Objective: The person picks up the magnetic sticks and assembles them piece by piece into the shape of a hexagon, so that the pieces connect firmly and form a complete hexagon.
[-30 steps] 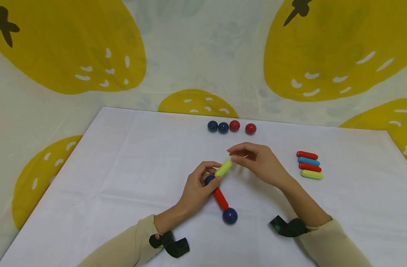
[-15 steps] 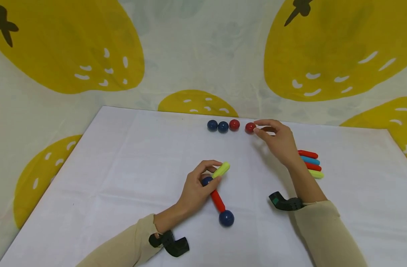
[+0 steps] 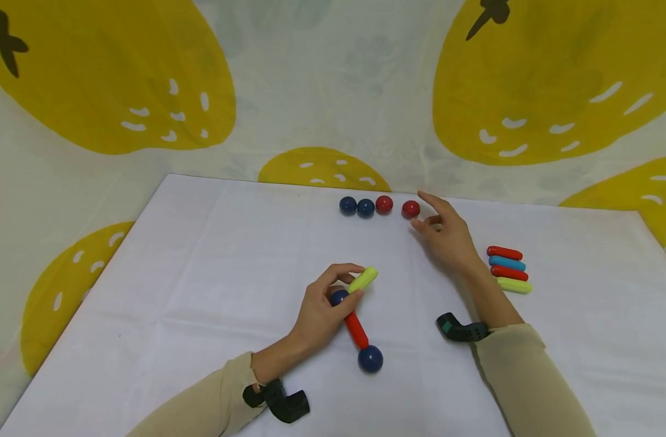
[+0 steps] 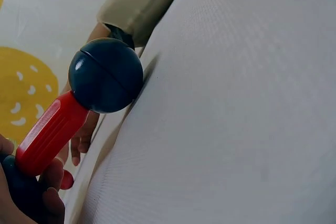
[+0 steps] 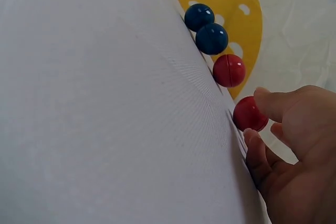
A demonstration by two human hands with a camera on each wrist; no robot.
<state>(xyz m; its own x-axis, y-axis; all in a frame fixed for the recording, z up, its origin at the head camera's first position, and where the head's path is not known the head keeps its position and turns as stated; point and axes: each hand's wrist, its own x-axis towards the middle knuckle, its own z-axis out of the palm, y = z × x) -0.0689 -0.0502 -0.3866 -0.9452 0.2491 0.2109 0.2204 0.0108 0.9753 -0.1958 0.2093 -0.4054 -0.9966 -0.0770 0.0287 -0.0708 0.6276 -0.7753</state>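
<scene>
Soft, even light falls from above on the white table (image 3: 212, 255), bright without harsh glare, and the hands and the toy leave only faint, short shadows on it; the head view is sharp in the middle, with the table's far edge bowing a little and the backdrop stretching toward the corners. In the left wrist view the blue ball (image 4: 105, 75) carries a small white highlight and throws a thin dark shadow, while the fingers at the lower left corner are blurred. The right wrist view shows moiré ripples across the table, tiny glints on the balls (image 5: 229, 70), and a soft, unfocused hand (image 5: 294, 150).
</scene>
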